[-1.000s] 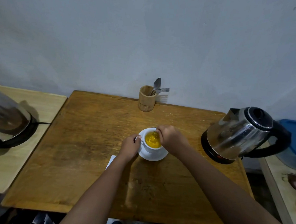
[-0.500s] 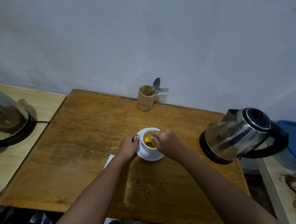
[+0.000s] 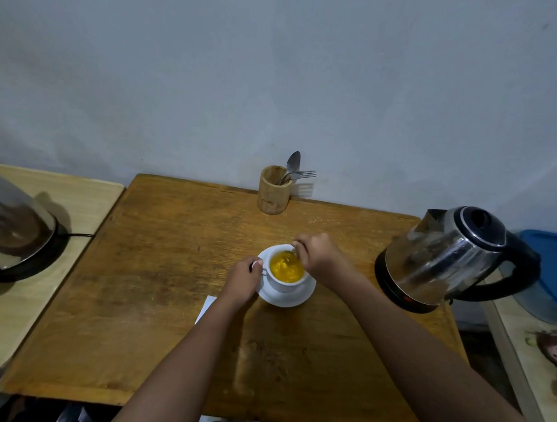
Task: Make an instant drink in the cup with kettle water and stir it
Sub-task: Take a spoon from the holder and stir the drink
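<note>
A white cup (image 3: 284, 285) full of orange-yellow drink (image 3: 286, 270) stands on a white saucer (image 3: 297, 298) in the middle of the wooden table (image 3: 154, 268). My left hand (image 3: 242, 280) pinches the cup's handle on its left side. My right hand (image 3: 320, 258) hovers over the cup's far right rim, fingers closed on a spoon (image 3: 292, 257) whose tip dips into the liquid. The steel electric kettle (image 3: 445, 258) sits on its base at the table's right edge, lid shut.
A wooden holder (image 3: 273, 190) with a spoon and a fork stands at the back edge by the wall. A white paper (image 3: 205, 308) lies under my left forearm. Another steel appliance (image 3: 9, 228) sits on the left side table. A blue-lidded container (image 3: 556, 273) is at far right.
My right hand has circled over the cup with the spoon, from the far rim to the left and back to the far right. My left hand has stayed on the handle.
</note>
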`<action>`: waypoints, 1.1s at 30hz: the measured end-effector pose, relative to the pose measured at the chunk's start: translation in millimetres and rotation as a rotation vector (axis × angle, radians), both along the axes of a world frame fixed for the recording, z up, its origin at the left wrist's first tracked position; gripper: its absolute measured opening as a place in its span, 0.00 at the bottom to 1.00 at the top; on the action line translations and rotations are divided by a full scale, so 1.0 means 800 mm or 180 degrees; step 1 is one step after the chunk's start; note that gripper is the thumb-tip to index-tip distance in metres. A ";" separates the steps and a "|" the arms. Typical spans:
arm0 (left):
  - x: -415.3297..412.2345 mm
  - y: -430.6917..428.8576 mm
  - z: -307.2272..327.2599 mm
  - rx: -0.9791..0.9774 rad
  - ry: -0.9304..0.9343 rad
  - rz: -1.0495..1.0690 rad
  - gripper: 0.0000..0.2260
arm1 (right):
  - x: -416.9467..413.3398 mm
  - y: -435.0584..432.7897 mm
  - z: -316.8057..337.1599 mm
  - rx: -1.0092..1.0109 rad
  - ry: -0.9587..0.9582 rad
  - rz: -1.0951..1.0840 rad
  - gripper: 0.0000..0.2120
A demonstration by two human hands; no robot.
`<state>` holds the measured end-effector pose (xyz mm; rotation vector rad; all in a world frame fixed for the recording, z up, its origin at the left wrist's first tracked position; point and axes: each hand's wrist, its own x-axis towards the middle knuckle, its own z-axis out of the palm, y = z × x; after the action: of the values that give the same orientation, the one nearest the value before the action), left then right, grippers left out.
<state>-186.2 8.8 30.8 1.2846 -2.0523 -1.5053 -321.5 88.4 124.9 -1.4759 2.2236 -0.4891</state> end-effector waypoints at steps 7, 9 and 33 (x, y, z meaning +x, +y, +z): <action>-0.002 0.005 -0.001 -0.0027 0.0043 0.0102 0.13 | 0.014 0.000 0.002 -0.0024 -0.0048 0.0276 0.13; -0.002 0.005 -0.001 -0.0024 0.0030 0.0102 0.12 | 0.017 0.004 0.002 -0.0050 -0.0073 0.0387 0.13; -0.004 0.011 0.001 -0.0098 -0.0037 0.0214 0.13 | -0.001 -0.001 0.002 0.0160 0.0068 0.0402 0.12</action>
<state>-189.7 17.2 31.7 1.3401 -2.0105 -1.4351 -322.6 87.6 126.4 -1.5901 2.1265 -0.3760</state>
